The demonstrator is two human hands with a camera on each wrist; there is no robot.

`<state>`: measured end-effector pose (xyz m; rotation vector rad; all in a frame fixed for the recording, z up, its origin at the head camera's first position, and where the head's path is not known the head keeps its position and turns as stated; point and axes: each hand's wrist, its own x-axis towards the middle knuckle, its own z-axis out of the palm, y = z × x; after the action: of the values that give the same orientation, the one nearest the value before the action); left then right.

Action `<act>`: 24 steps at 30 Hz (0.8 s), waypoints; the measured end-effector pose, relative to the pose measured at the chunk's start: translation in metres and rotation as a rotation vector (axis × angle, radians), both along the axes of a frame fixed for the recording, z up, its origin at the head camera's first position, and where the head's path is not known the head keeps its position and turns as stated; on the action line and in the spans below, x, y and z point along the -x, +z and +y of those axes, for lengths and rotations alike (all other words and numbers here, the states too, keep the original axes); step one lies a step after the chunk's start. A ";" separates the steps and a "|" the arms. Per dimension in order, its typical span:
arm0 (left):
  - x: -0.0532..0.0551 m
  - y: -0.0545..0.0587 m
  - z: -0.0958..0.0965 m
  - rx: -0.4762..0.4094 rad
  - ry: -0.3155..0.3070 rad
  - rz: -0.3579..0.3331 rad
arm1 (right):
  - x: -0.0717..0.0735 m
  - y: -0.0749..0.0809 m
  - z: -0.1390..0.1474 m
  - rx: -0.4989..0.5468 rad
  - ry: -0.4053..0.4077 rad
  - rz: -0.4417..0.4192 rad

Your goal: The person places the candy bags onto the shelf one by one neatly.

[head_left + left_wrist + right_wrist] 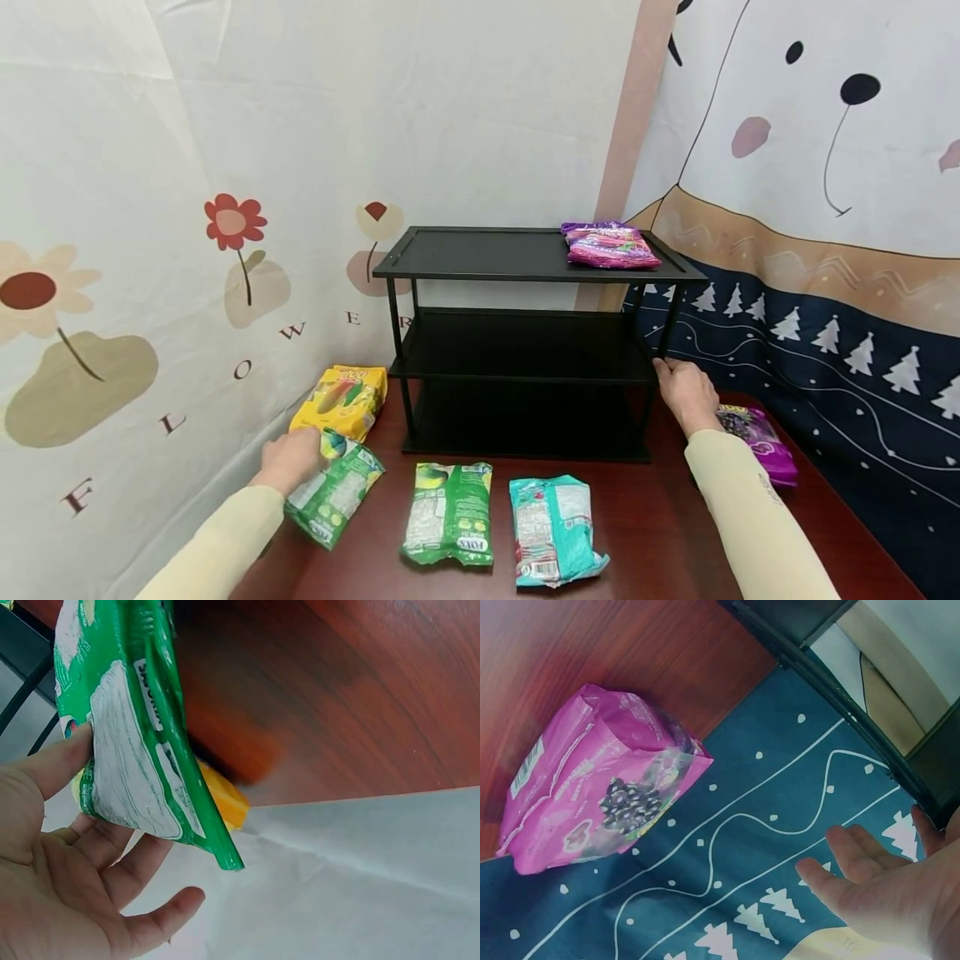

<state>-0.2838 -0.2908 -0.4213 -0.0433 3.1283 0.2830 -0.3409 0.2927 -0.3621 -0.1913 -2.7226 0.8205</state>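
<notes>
My left hand [288, 460] pinches the top edge of a green snack bag [335, 492], which hangs tilted by the table's left edge. The left wrist view shows the thumb on this green bag [131, 742] and the other fingers spread loosely below. My right hand [686, 390] is at the right front post of a black three-tier rack [517, 343], around middle-shelf height. In the right wrist view, the index finger meets the rack's frame [855, 724], while the remaining fingers extend freely; the thumb is mostly out of view.
A yellow bag [345, 400] lies behind the held one. Another green bag [450, 512] and a turquoise bag [555, 529] lie before the rack. A pink-purple bag [611, 246] sits on the top shelf. To the right lies a purple bag [761, 446]. Printed cloth [450, 108] hangs behind.
</notes>
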 end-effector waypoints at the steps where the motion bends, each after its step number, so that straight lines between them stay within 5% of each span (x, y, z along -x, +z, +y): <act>1: 0.001 0.000 0.000 0.011 -0.003 0.009 | 0.000 0.000 0.000 0.002 0.002 -0.001; 24: 0.005 0.020 0.001 0.173 -0.057 0.194 | 0.001 -0.002 0.002 0.005 0.003 -0.006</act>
<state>-0.2889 -0.2894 -0.4008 0.0780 3.3303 0.0162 -0.3423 0.2942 -0.3639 -0.1919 -2.7276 0.8289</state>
